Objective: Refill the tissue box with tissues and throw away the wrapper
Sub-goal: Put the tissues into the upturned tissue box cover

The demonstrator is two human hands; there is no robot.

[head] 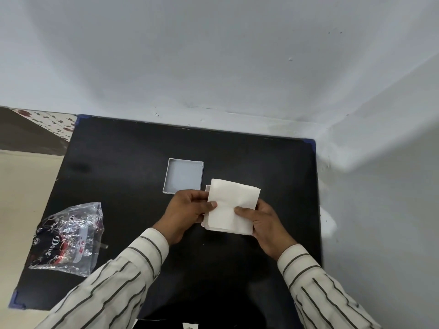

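A stack of white tissues point(234, 203) lies on top of the white tissue box point(207, 189), of which only the left edge shows. My left hand point(187, 210) grips the stack's left side, thumb on top. My right hand point(263, 219) holds the right side, thumb pressed on the tissues. A shallow grey lid point(184, 175) lies open side up on the black table just behind my left hand. The clear crumpled wrapper point(69, 238), printed in dark blue and red, rests at the table's left edge.
The black table point(123, 167) stands in a corner, with white walls behind it and to its right. Beyond the table's left edge is beige floor point(21, 186) and a patterned patch of tiles point(47, 122).
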